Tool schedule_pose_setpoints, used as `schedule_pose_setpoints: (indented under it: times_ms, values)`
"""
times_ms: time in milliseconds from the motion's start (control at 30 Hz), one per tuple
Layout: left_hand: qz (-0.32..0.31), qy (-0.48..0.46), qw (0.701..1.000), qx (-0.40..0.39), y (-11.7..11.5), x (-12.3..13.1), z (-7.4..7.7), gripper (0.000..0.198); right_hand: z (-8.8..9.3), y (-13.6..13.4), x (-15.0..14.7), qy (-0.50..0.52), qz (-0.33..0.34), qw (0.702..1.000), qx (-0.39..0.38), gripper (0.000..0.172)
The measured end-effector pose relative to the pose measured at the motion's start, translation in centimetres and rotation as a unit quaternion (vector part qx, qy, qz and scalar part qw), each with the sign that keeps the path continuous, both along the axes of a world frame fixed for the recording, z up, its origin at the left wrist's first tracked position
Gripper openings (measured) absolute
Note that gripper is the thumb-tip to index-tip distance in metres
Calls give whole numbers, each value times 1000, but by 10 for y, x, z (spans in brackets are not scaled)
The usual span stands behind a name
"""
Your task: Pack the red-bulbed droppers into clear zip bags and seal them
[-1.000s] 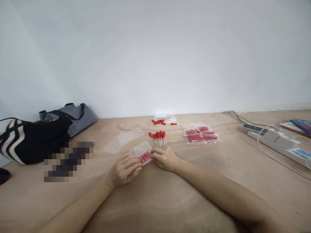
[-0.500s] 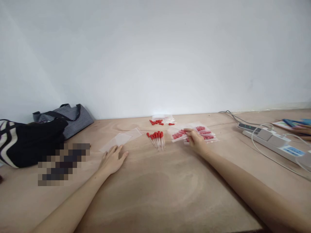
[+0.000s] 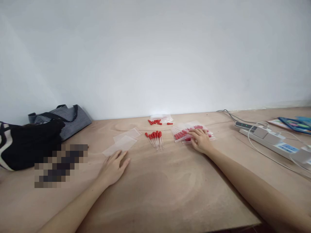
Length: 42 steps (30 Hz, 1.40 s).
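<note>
My left hand (image 3: 114,169) lies palm down with its fingers apart, the fingertips on the near end of a clear zip bag (image 3: 120,145). A second flat zip bag (image 3: 133,133) lies partly under that one. My right hand (image 3: 201,141) rests with stretched fingers on a stack of zip bags (image 3: 181,134) filled with red-bulbed droppers; the hand covers part of the stack. Between my hands, several droppers (image 3: 156,139) lie fanned out, red bulbs pointing away from me.
Loose red bulbs (image 3: 153,122) and thin clear tubes (image 3: 166,120) lie by the wall. A striped bag (image 3: 75,121) and a black bag (image 3: 31,145) stand at left. To the right are a power strip (image 3: 274,142) with cables and a blue-edged object (image 3: 291,124).
My right hand has let go of the upper filled bag, which now lies on the stack, and its fingers have spread. The zip bag under my left hand has shifted towards me.
</note>
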<state>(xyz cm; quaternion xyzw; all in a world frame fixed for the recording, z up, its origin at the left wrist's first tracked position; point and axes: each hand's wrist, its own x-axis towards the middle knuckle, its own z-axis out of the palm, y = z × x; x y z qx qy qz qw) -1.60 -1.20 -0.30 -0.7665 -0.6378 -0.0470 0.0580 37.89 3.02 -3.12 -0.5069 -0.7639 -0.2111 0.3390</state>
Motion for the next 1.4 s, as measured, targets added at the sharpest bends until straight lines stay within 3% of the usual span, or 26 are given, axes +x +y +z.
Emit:
schedule_pose_setpoints:
  times_ms: [100,233,367,500,600,700,867,967,1100,1200,1300,1400]
  values:
    - [-55,-21,998,26,-12,4,-1,48,5,-6,-29,52,24,998,-10,22]
    - [-136,-61,985,86,-31,11,-1,40,12,2,-85,128,68,978,-152,22]
    - [-231,-88,962,118,-43,18,3,32,19,27,-127,270,-42,918,-287,26]
    - [-226,-100,967,67,-39,20,6,38,19,47,-142,300,-78,898,-311,33]
    - [-217,-98,971,-30,-37,19,8,46,16,53,-146,309,-82,893,-317,29]
    - [-247,-109,959,-89,-41,20,13,43,13,55,-146,322,-88,888,-318,26]
    - [-313,-106,939,-91,-49,30,20,39,13,58,-144,353,-80,876,-319,30]
    - [-339,-90,932,-86,-45,44,20,47,17,59,-140,384,-63,861,-327,31]
    - [-309,-78,940,-123,-37,66,18,67,22,43,-127,415,-18,847,-331,32]
    - [-307,-94,937,-138,-35,79,15,72,20,14,-109,437,54,834,-332,44]
    - [-317,-122,931,-132,-35,85,11,72,13,-18,-91,530,163,772,-311,56]
    - [-320,-135,929,-131,-35,87,8,72,7,-39,-78,603,181,720,-291,58]
